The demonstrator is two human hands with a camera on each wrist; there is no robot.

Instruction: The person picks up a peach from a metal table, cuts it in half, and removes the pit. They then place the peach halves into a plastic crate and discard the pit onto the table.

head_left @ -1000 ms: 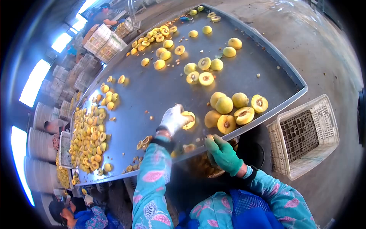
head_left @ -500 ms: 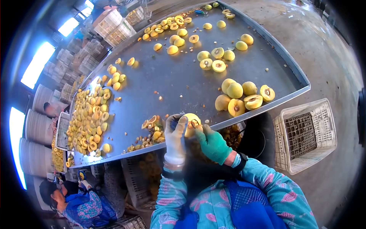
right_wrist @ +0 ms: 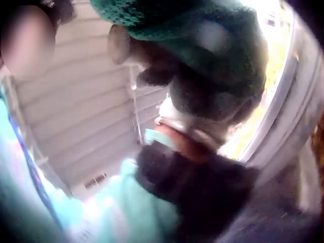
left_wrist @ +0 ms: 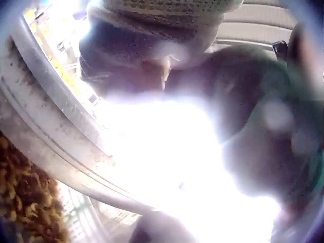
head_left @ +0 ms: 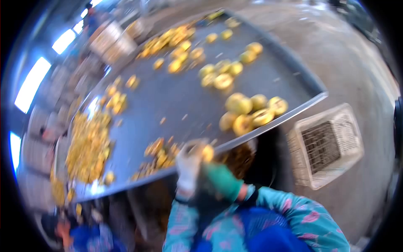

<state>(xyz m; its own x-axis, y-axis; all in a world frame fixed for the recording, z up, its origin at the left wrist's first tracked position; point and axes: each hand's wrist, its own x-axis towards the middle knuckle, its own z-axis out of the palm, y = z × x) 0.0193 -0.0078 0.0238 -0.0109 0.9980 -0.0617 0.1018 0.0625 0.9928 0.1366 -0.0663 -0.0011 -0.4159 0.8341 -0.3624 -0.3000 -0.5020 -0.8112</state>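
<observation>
In the head view my white-gloved left hand (head_left: pixel 189 166) holds a yellow peach half (head_left: pixel 208 153) over the near edge of the metal table (head_left: pixel 168 101). My green-gloved right hand (head_left: pixel 222 180) is right against it, blurred by motion. From the right glove, in the right wrist view, sticks the round brown handle end (right_wrist: pixel 119 44) of a pitting tool; its working end is hidden. Glare washes out much of the left wrist view, where the white glove (left_wrist: pixel 167 15) fills the top. Peach halves (head_left: pixel 243 124) lie in a cluster beyond the hands.
A white plastic crate (head_left: pixel 298 155) stands on the floor at right. Pits and scraps (head_left: pixel 161 157) lie near the table's front edge; a large heap of peach pieces (head_left: pixel 88 147) covers its left end. Another person (head_left: pixel 90 235) sits at lower left.
The left hand brought a peach half from the table to the right hand, where a wire loop showed at the fruit. Both hands have since moved slightly left and closer together; the head view swings.
</observation>
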